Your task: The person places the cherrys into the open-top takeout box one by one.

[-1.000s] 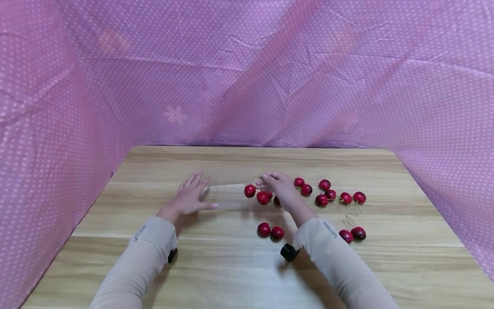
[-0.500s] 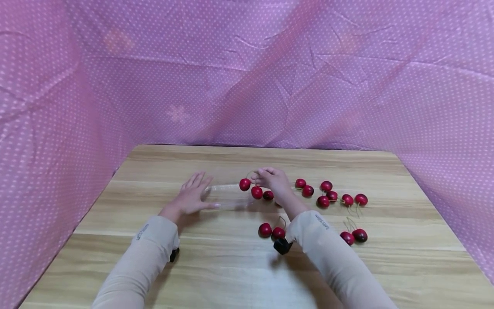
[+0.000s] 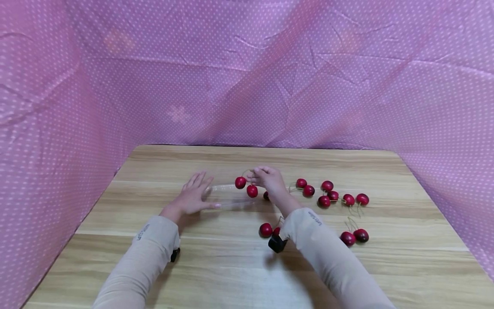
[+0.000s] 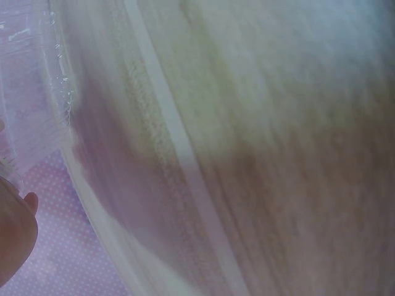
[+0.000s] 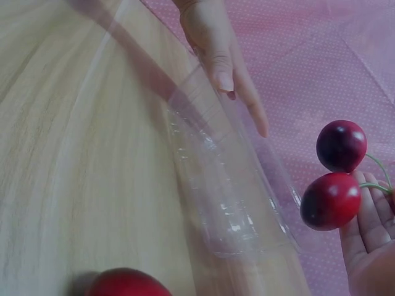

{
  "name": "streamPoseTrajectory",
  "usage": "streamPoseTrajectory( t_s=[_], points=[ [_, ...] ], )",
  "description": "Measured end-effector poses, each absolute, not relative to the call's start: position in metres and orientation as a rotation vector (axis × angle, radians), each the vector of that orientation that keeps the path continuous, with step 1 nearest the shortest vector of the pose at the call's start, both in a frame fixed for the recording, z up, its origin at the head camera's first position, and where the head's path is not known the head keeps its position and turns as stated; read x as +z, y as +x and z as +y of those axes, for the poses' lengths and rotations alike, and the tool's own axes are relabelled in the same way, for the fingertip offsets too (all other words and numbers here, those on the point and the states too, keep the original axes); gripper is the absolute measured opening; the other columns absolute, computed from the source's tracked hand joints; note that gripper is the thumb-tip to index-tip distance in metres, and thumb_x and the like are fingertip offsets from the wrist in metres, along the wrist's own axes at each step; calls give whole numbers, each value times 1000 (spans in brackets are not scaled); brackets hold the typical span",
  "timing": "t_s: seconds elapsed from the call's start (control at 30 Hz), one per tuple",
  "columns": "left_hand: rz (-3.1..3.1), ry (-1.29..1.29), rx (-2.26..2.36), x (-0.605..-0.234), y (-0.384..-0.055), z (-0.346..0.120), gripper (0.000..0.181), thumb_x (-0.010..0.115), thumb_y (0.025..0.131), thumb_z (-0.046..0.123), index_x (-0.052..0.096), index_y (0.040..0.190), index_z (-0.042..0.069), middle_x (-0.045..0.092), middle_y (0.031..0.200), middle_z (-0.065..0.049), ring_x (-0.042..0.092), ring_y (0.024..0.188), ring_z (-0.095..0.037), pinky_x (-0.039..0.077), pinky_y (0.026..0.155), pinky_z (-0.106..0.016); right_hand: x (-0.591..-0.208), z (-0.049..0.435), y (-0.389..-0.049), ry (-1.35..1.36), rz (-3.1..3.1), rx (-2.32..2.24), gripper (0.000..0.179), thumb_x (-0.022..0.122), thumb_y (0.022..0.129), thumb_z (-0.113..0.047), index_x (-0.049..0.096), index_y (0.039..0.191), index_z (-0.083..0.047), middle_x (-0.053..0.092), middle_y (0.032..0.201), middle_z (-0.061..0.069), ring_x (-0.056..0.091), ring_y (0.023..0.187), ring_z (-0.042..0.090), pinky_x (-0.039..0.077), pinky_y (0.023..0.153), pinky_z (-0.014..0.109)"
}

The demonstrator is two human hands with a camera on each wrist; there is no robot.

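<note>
My right hand [image 3: 271, 183] pinches the thin green stems of a pair of red cherries [image 3: 252, 191]. The two fruits hang over the right end of a clear plastic box [image 5: 228, 197]. At the box's left end rests my left hand [image 3: 190, 199], fingers straight and spread, thumb on the near side. In the right wrist view the cherries [image 5: 333, 201] hang beside the fingers, above the box's rim. The left wrist view shows part of the clear box [image 4: 28, 80] and fingertips at the left edge.
Several stemmed cherries [image 3: 324, 201] lie right of the box on the wooden table [image 3: 216, 274]. Another pair [image 3: 265, 230] lies in front, partly behind the right wrist's black camera [image 3: 277, 243]. Pink dotted cloth [image 3: 247, 86] surrounds the table's back and sides.
My right hand has moved left and slightly away from me, bringing the held cherries from beside the box to over its right part. The left hand stays in place.
</note>
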State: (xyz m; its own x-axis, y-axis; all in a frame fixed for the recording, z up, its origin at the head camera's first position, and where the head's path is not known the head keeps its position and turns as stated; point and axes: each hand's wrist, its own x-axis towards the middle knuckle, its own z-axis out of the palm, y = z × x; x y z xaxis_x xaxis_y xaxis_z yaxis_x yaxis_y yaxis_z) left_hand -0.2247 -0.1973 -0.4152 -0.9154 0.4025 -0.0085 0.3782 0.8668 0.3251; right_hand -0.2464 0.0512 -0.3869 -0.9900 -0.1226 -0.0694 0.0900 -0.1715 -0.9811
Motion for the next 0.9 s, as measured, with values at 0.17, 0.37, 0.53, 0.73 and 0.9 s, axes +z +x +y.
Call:
streamPoseTrajectory(
  t_s=[0.17, 0.37, 0.53, 0.73, 0.9],
  points=[
    [2948, 611, 487, -414, -226, -198, 99, 48, 67, 70, 11, 140, 13, -5, 143, -12, -8, 128, -30, 4, 99, -52, -386, 44, -247, -30, 1900, -2333, 21, 46, 89, -5, 54, 97, 12, 56, 94, 32, 62, 68, 15, 50, 70, 33],
    [2946, 602, 474, -412, -227, -199, 98, 47, 68, 70, 12, 140, 14, -6, 143, -12, -8, 128, -29, 5, 99, -53, -386, 38, -247, -18, 1937, -2305, 17, 47, 88, -5, 55, 92, 10, 58, 91, 29, 63, 71, 19, 50, 67, 30],
    [2942, 591, 487, -412, -226, -198, 97, 47, 68, 69, 12, 140, 14, -6, 143, -12, -8, 128, -29, 4, 99, -54, -391, 37, -249, -16, 1946, -2280, 16, 48, 88, -5, 55, 90, 9, 59, 90, 28, 61, 67, 15, 50, 65, 27],
    [2943, 595, 488, -411, -226, -199, 99, 45, 67, 72, 13, 139, 13, -6, 143, -12, -8, 128, -30, 4, 98, -54, -396, 36, -250, -29, 1956, -2259, 15, 48, 88, -6, 55, 88, 8, 62, 85, 23, 62, 69, 19, 50, 66, 28],
    [2943, 595, 479, -412, -227, -198, 98, 45, 68, 71, 13, 139, 13, -7, 143, -12, -8, 128, -30, 3, 98, -54, -396, 34, -251, -35, 2037, -2162, 16, 49, 88, -8, 56, 91, 6, 62, 85, 19, 62, 73, 20, 50, 69, 29]
  ],
)
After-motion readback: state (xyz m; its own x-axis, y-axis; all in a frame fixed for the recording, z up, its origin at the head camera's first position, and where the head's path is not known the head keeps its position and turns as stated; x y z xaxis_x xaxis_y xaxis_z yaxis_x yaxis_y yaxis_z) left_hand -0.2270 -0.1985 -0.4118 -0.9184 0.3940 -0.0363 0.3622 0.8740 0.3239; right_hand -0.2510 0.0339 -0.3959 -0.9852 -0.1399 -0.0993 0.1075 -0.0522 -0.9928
